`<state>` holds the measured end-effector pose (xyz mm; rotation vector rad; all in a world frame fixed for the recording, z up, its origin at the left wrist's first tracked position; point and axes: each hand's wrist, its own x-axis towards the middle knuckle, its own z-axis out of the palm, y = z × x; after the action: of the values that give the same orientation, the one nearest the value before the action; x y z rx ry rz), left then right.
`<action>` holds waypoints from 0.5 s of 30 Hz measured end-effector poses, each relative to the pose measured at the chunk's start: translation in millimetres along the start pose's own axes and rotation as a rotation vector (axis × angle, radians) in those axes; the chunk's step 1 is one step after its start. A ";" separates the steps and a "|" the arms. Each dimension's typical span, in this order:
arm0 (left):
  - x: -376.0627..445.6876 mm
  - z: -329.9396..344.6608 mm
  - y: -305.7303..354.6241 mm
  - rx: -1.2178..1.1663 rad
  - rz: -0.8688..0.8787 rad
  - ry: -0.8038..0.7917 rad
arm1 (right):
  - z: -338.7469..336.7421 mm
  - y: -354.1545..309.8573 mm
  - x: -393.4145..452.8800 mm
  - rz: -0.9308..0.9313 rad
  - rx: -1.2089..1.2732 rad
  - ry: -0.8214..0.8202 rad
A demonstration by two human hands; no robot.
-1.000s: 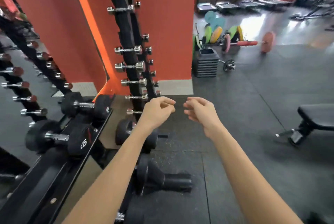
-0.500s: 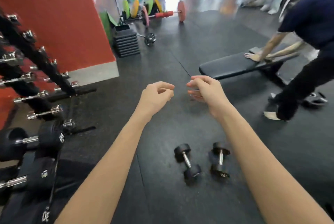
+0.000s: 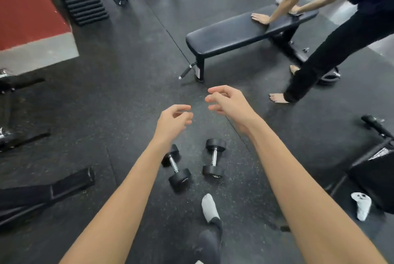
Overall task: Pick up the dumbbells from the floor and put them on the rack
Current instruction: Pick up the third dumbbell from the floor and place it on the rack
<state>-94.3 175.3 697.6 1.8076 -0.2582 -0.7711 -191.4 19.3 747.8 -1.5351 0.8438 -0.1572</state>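
Observation:
Two small black dumbbells with chrome handles lie side by side on the dark rubber floor: the left dumbbell [image 3: 176,168] angled, the right dumbbell [image 3: 214,158] nearly straight. My left hand [image 3: 173,121] hovers above and just beyond the left one, fingers loosely curled, holding nothing. My right hand [image 3: 229,103] is held higher and further out, fingers apart and empty. Only the rack's base [image 3: 12,84] shows at the left edge, partly cut off.
A black flat bench [image 3: 245,31] stands ahead, with a person in dark clothes [image 3: 332,35] leaning both hands on it. My foot in a white sock [image 3: 210,207] is just behind the dumbbells. A stack of step platforms [image 3: 84,1] sits by the red wall. Black equipment [image 3: 375,170] is at right.
My view has swung right and down, away from the rack. The dumbbells now lie closer, under my forearms. Both hands stay empty and have opened slightly.

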 end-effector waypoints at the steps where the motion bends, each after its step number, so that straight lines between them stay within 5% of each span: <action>1: 13.6 13.2 -0.6 -0.021 -0.027 0.019 | -6.8 2.2 15.6 0.009 -0.018 -0.021; 15: 104.7 109.2 -41.4 -0.361 -0.496 0.467 | -38.9 38.5 190.3 0.161 -0.259 -0.439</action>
<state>-89.5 52.6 600.0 1.6567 0.6193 -0.6512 -92.5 -120.0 647.7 -1.6495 0.6464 0.4083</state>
